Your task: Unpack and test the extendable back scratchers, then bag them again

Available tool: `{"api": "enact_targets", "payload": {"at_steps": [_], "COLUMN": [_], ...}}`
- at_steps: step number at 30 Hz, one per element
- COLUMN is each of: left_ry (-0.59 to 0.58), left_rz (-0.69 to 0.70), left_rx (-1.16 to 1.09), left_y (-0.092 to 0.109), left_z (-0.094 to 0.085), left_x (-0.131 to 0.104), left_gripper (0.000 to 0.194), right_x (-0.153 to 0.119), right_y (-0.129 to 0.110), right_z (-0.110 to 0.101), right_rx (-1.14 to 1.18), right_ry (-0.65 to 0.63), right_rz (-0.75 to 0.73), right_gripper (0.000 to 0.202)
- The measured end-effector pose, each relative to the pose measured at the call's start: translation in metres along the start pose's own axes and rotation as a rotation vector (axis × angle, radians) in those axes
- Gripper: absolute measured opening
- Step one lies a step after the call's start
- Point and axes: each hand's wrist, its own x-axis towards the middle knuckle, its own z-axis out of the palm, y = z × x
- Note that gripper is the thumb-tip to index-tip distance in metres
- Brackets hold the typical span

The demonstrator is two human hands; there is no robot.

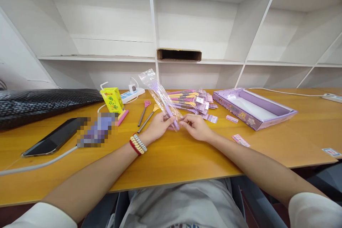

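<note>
A clear plastic bag (148, 75) with a purple back scratcher (169, 109) inside slants up and to the left above the desk. My left hand (159, 125) is closed round its lower part, thumb on top. At the bag's lower end, the fingers of my right hand (196, 126) are pinched together on the plastic edge. Left of my left hand lie two loose back scratchers, a pink-headed one (144, 112) and a yellow-headed one (149, 117). Behind my hands is a pile of bagged back scratchers (191, 99) with purple and pink labels.
A purple display box (253, 108) stands at the right, with small printed cards (240, 140) in front. On the left are a yellow drink carton (112, 100), a phone (55, 137), a power strip (132, 95) and a black wrapped bundle (48, 105). White shelves (197, 17) rise behind.
</note>
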Motion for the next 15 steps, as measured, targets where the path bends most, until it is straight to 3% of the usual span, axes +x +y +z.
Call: {"api": "enact_targets", "payload": {"at_steps": [7, 12, 15], "left_ry": [0.114, 0.089, 0.052], "left_rz": [-0.009, -0.02, -0.035], "left_rx": [-0.037, -0.1, -0.124], "left_y": [-0.0017, -0.0005, 0.0016], "left_z": [0.0004, -0.0028, -0.0003], "left_x": [0.0018, 0.0009, -0.001], "left_gripper": [0.028, 0.029, 0.031], "right_x": [0.0001, 0.0005, 0.0006], "right_y": [-0.004, -0.0027, 0.0], "right_z": [-0.0059, -0.008, -0.0054], "right_rx": [0.069, 0.023, -0.005], "right_ry": [-0.106, -0.159, -0.096], "right_rz": [-0.051, -0.139, -0.18], "right_gripper": [0.019, 0.044, 0.028]}}
